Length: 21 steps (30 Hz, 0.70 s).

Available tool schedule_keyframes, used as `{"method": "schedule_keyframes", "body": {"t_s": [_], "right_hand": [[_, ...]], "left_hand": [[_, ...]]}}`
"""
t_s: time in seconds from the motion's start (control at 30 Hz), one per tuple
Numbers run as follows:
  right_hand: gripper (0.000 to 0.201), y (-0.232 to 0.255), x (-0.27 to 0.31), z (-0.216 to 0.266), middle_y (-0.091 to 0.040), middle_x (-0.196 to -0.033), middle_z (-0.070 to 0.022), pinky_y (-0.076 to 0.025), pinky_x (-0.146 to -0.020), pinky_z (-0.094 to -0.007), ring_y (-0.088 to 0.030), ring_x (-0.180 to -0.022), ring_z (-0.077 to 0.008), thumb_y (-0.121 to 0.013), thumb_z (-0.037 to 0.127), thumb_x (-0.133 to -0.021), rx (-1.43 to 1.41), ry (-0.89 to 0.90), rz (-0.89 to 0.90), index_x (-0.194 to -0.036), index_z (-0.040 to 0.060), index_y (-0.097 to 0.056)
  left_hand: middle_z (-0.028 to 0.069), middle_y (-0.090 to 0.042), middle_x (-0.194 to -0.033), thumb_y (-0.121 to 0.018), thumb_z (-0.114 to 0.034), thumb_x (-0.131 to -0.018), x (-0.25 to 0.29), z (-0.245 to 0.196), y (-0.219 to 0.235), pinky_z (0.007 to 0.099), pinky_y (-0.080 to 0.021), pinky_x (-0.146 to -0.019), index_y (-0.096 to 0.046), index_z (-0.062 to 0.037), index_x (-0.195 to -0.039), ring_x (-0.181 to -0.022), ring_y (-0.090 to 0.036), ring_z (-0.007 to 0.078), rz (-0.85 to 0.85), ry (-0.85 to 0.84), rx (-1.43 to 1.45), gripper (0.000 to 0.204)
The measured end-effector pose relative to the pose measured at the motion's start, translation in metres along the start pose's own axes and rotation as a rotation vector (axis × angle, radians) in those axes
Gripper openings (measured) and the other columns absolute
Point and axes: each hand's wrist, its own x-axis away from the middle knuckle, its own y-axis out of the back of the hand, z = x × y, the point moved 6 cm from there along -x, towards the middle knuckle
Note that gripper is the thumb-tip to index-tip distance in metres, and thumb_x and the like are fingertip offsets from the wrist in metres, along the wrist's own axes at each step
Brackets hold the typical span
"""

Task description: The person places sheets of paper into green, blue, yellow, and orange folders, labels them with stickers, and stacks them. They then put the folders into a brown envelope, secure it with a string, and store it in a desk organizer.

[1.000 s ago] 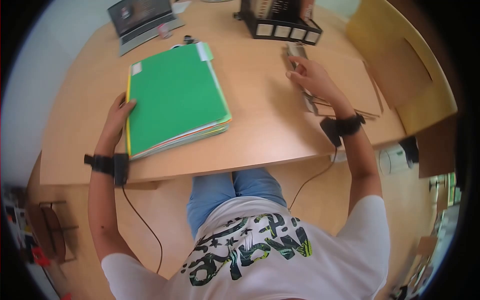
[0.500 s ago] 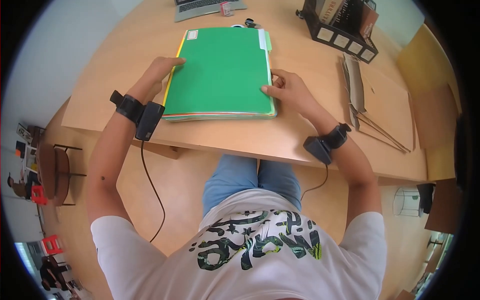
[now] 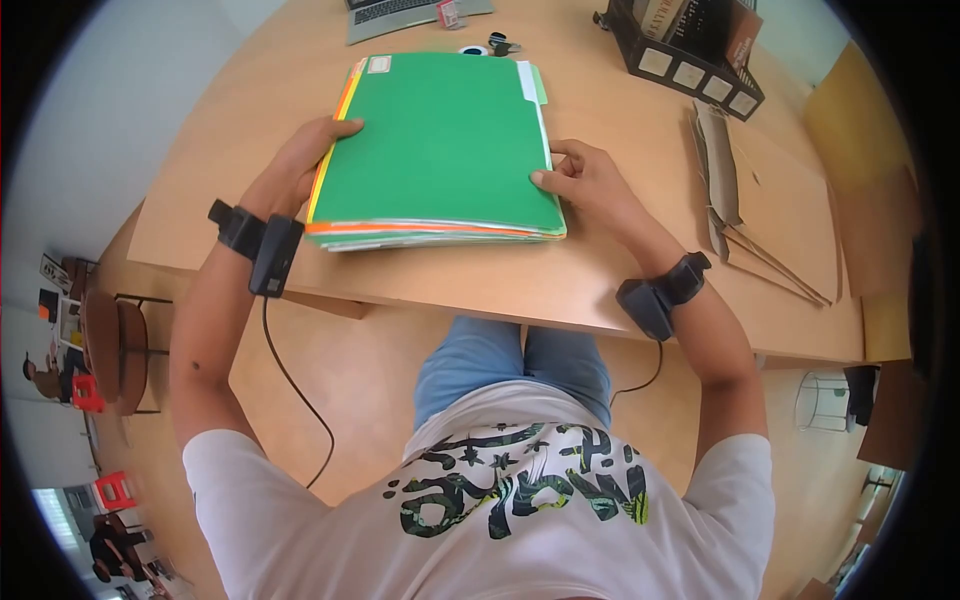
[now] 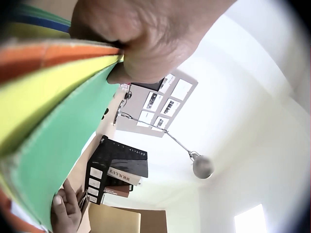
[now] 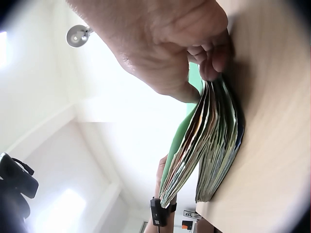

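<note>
A thick stack of file folders, topped by a green folder [image 3: 440, 140] with a small white label, lies in front of me on the table. My left hand [image 3: 308, 160] grips its left edge, thumb on the green cover. Yellow and orange folder edges [image 4: 43, 77] show beneath that cover in the left wrist view. On the opposite side, my right hand [image 3: 592, 188] pinches the right edge, thumb on top and fingers curled at the side. Seen from the right wrist, the folder stack [image 5: 218, 160] parts into an upper and a lower bundle at the near end.
To the right lies a brown cardboard folder [image 3: 785, 215] with a dark spine. Behind it stands a black file holder [image 3: 690, 70] with books. A laptop [image 3: 415, 15], a pink-and-white item [image 3: 449, 14] and a tape roll [image 3: 472, 50] sit beyond the stack.
My right hand has come from the brown cardboard folder to the stack's right edge. My left hand moved farther up the left edge. The upper folders' near left corner has since shifted slightly left.
</note>
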Motion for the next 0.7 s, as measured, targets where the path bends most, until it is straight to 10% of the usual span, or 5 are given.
{"method": "schedule_keyframes", "body": {"t_s": [0.23, 0.33, 0.47, 0.7], "right_hand": [[0.084, 0.032, 0.007, 0.024, -0.048, -0.119, -0.0128, -0.04, -0.094, -0.0294, -0.05, -0.11, -0.0188, -0.068, 0.039, -0.083, -0.408, 0.044, -0.241, -0.138, -0.0066, -0.025], [0.087, 0.041, 0.015, 0.027, -0.046, -0.124, -0.0116, -0.037, -0.099, -0.0319, -0.048, -0.113, -0.0205, -0.064, 0.049, -0.083, -1.068, 0.088, -0.158, -0.14, -0.0032, -0.024], [0.082, 0.006, 0.034, 0.062, -0.037, -0.137, -0.0084, -0.033, -0.105, -0.0362, -0.04, -0.125, -0.0228, -0.054, 0.054, -0.087, -0.986, 0.262, 0.065, -0.142, 0.0027, -0.021], [0.039, 0.052, 0.043, 0.079, -0.058, -0.114, -0.0045, -0.047, -0.087, -0.0293, -0.057, -0.103, -0.0164, -0.065, 0.012, -0.087, -0.95, 0.321, -0.348, -0.121, 0.0047, -0.049]], "left_hand": [[0.0125, -0.058, -0.109, -0.047, -0.011, -0.095, 0.021, 0.003, -0.022, 0.0307, -0.055, -0.079, -0.042, 0.0043, -0.126, -0.093, -0.062, 0.0194, -0.037, -0.339, 0.134, 0.035], [0.0117, -0.057, -0.113, -0.047, -0.013, -0.096, 0.037, 0.009, -0.042, 0.0334, -0.052, -0.084, -0.042, 0.0028, -0.126, -0.099, -0.06, 0.0206, -0.164, -0.48, 0.331, 0.035], [0.0111, -0.054, -0.117, -0.048, -0.009, -0.094, 0.046, 0.019, -0.082, 0.0356, -0.049, -0.089, -0.038, 0.0017, -0.129, -0.103, -0.056, 0.0223, -0.153, -0.656, 0.598, 0.037], [0.0081, -0.053, -0.119, -0.053, -0.011, -0.093, 0.06, 0.003, -0.141, 0.0351, -0.046, -0.091, -0.04, -0.0029, -0.128, -0.107, -0.054, 0.0182, 0.008, -0.899, 0.476, 0.038]]}}
